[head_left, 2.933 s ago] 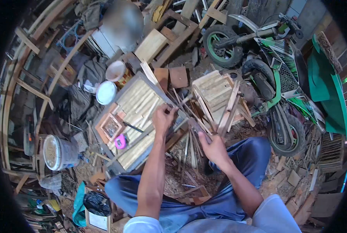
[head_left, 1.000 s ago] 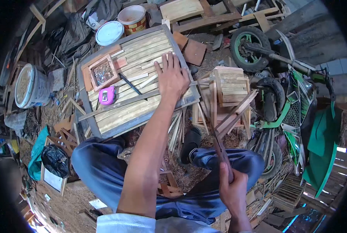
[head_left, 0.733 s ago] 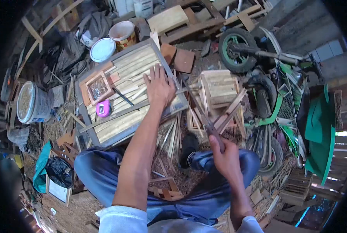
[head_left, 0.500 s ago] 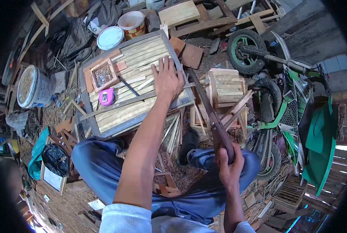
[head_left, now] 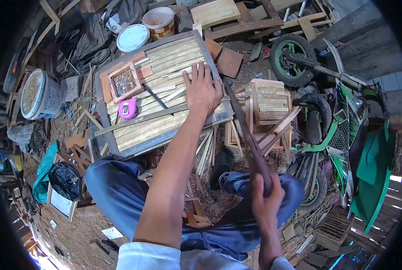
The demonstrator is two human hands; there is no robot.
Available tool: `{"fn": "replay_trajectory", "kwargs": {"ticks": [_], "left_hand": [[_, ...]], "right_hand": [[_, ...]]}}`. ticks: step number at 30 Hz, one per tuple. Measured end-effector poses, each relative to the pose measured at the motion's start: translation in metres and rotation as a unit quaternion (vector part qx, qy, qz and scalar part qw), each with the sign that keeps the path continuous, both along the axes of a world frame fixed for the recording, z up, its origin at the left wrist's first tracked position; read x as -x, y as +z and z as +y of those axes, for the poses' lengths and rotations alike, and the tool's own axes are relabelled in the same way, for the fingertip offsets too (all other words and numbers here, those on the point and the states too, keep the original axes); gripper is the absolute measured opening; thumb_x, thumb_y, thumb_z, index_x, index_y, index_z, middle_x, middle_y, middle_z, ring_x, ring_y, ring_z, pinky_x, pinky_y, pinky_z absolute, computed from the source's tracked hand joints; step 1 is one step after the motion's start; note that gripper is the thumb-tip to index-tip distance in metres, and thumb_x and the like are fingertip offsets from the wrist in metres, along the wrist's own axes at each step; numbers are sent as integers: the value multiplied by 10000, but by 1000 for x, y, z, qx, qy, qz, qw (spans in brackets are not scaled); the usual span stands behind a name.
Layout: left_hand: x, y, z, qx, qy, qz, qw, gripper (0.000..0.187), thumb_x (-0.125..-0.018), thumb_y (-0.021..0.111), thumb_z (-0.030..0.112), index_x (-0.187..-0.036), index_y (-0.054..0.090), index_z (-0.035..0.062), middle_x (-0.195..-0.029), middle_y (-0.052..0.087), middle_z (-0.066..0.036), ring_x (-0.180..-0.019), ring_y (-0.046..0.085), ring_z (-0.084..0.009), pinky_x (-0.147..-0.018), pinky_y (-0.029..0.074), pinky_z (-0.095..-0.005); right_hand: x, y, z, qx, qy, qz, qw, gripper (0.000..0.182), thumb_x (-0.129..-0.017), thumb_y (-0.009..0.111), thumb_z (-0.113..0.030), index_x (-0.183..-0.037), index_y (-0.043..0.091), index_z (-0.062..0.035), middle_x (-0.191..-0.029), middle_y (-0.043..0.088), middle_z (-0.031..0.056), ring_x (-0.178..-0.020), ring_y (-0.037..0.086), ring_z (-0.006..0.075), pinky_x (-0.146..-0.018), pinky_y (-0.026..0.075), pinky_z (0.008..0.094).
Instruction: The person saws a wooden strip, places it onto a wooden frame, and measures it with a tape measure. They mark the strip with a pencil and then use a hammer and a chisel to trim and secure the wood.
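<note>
- Grip, head view: the right hand [head_left: 267, 198], beyond the slatted panel's near right corner, has its fingers wrapped around the handle of one long dark tool [head_left: 257, 162].
- Left hand [head_left: 202, 92]: palm down, fingers spread at the slatted panel's [head_left: 174, 49] right side, over one thin wooden strip [head_left: 140, 120]. Whether it pinches anything underneath, I cannot tell.
- The tool's far end is near the panel's right edge; whether they touch is unclear.
- As a judgement, good handling calls for even weight through the left palm, so that strip and panel stay steady, fingertips well clear of the tool, and a firm right fist with a loose wrist.
- Counted on the panel: one pink tape measure [head_left: 128, 109], one dark pen-like stick [head_left: 156, 96] and one small open box [head_left: 137, 76] of tiny pieces, too many to count.
- Counted around the panel: one white bucket [head_left: 50, 96] left of it; one round white lid [head_left: 133, 38] and one banded bucket [head_left: 160, 31] beyond it; one slatted wooden box [head_left: 267, 101] and, farther out, one green motorbike [head_left: 350, 135] to its right.
</note>
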State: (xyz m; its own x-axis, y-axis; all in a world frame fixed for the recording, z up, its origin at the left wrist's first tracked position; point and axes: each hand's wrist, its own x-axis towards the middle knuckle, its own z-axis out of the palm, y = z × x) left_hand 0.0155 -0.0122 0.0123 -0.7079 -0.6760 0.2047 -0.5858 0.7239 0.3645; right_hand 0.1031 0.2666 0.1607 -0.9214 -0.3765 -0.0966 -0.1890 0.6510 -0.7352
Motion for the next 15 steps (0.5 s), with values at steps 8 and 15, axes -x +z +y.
{"fn": "replay_trajectory", "kwargs": {"ticks": [8,15], "left_hand": [[0,2,0,1,-3,2,1000,594,-945,413,373,-1417,428,13,-1525,367,-154,-1433,295,-325,-1171,163,-571],[0,-1,-2,11,8,-26,1000,613,-950,396,390,-1441,404,22,-1541,349,-143,-1443,279,-317,-1175,154,-569]], "right_hand": [[16,-21,-26,-19,32,95,995,179,-919,685,-190,-899,588,-42,-567,546,112,-459,544,185,-484,403,351],[-11,32,7,-23,15,37,999,201,-925,673,-203,-952,630,-8,-592,577,148,-484,586,251,-498,438,345]]}}
